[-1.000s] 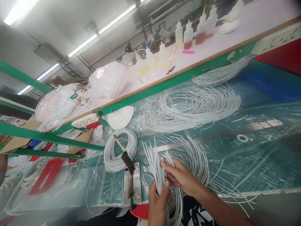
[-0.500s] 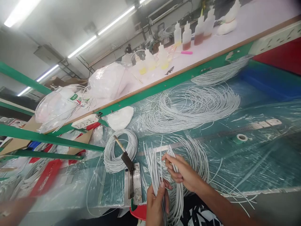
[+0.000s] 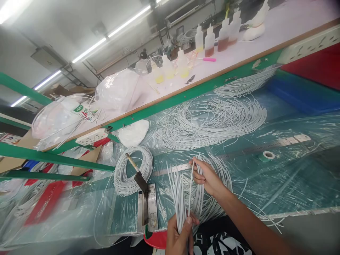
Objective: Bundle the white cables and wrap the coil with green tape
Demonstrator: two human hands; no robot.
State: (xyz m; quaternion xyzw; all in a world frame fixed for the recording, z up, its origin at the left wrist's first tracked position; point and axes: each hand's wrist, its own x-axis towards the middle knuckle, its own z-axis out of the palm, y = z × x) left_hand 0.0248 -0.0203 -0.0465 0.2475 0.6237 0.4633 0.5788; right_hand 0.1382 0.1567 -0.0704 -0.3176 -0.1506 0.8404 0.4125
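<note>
While left hand (image 3: 180, 235) clamps white wire bundle (image 3: 180, 198), right hand (image 3: 205, 176) pinches single strand (image 3: 190, 191); draw straight, keep cut ends level.

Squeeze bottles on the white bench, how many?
7 visible: four at the far right end, three with yellow liquid nearer. Clutter may hide more.

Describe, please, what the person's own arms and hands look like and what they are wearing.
Both hands are bare: no gloves, and no rings or watch that I can see. The right hand leads into a long forearm with no sleeve in view. The left hand shows only to the wrist.
</note>
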